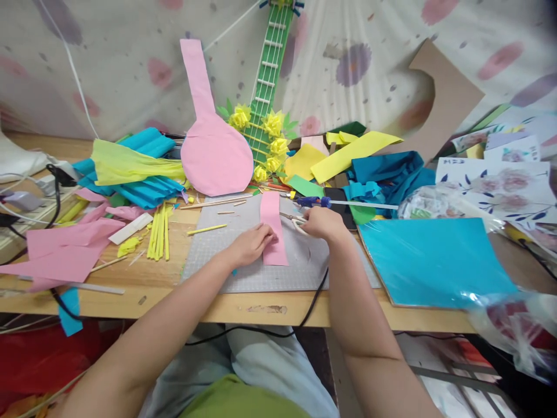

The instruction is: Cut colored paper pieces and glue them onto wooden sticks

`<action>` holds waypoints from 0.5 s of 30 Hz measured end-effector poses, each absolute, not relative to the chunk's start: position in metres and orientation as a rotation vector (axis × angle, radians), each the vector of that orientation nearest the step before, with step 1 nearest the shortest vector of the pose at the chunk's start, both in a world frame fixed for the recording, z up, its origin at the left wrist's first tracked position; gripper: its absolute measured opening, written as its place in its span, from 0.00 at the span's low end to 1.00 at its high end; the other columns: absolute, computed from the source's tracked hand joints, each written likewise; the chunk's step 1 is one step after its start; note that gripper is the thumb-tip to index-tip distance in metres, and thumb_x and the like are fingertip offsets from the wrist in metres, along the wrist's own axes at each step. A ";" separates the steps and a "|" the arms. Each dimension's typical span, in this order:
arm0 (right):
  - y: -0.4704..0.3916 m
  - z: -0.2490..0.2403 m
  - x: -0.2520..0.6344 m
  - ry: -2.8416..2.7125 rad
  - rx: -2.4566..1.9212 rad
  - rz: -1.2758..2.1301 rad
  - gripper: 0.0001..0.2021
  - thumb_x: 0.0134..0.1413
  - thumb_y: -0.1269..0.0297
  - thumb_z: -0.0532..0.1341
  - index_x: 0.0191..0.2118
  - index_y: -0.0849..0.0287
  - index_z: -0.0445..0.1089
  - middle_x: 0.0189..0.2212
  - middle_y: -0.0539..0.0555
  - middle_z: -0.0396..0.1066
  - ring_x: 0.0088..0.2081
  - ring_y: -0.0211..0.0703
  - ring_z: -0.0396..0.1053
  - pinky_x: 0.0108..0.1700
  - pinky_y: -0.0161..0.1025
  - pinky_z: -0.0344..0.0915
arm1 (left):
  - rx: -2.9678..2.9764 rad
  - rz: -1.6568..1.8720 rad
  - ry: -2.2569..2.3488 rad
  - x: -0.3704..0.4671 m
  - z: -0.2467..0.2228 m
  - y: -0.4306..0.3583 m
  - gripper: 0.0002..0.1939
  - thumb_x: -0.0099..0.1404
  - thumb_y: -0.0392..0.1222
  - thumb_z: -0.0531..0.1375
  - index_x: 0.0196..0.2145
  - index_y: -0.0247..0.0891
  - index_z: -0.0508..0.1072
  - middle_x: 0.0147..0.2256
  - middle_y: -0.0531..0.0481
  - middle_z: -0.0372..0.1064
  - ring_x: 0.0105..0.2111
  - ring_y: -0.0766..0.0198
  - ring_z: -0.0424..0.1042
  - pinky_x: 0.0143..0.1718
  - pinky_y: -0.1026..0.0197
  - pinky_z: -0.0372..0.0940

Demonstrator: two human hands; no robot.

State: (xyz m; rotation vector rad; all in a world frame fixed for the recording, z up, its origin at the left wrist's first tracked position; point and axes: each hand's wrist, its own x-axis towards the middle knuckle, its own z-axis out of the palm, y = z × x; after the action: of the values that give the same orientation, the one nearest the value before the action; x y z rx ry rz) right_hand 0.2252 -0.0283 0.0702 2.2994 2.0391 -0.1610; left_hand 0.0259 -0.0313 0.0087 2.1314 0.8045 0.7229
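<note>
On a grey cutting mat [209, 270] lies a strip of pink paper [272, 209], running lengthwise away from me. My left hand [252, 244] rests on the strip's left edge, fingers drawn together and holding it against the mat. In my right hand [324, 223] is a pair of scissors [298, 219], its fingers wrapped round the light handles. The blades point left and reach the strip's right edge; whether they are apart I cannot make out. Just beyond the right hand lies a blue glue gun [314, 201] with a white glue stick in its back.
A pink guitar-shaped cutout [216, 154] leans at the back beside a green paper guitar [267, 75] with yellow flowers. Pink scraps [65, 249] and yellow paper sticks [159, 235] lie left. A turquoise sheet [435, 261] lies right. A black cable [315, 302] hangs over the front edge.
</note>
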 end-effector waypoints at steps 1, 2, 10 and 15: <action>-0.029 0.071 0.229 2.026 2.304 -0.174 0.13 0.44 0.57 0.57 0.33 0.58 0.73 0.32 0.60 0.73 0.34 0.48 0.69 0.31 0.38 0.59 | 2.159 0.696 0.843 0.024 0.007 -0.029 0.11 0.64 0.47 0.46 0.33 0.40 0.64 0.37 0.47 0.70 0.40 0.61 0.68 0.42 0.57 0.59; -0.031 0.073 0.233 2.014 2.316 -0.177 0.12 0.43 0.57 0.57 0.32 0.58 0.73 0.31 0.60 0.72 0.34 0.48 0.69 0.31 0.38 0.59 | 2.160 0.701 0.894 0.020 0.006 -0.026 0.11 0.64 0.47 0.46 0.33 0.41 0.64 0.36 0.48 0.71 0.39 0.61 0.69 0.41 0.57 0.59; -0.027 0.055 0.221 2.567 2.402 -0.383 0.18 0.46 0.50 0.56 0.39 0.58 0.64 0.33 0.53 0.70 0.30 0.40 0.65 0.29 0.34 0.54 | 1.495 1.240 1.035 -0.009 0.002 0.003 0.12 0.56 0.50 0.55 0.32 0.37 0.63 0.32 0.50 0.70 0.31 0.66 0.70 0.37 0.60 0.62; -0.020 0.032 0.184 2.941 2.053 -0.298 0.18 0.45 0.50 0.57 0.36 0.60 0.62 0.34 0.55 0.68 0.34 0.42 0.63 0.33 0.35 0.52 | 1.329 1.253 0.943 -0.013 0.003 0.005 0.15 0.52 0.49 0.60 0.32 0.35 0.68 0.30 0.50 0.69 0.30 0.67 0.70 0.38 0.59 0.64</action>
State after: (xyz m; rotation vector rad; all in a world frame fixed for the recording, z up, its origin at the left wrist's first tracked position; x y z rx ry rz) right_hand 0.1844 -0.0204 0.0322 2.0533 2.9407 -0.2975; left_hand -0.0130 0.0047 0.0027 1.3288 0.9427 1.2531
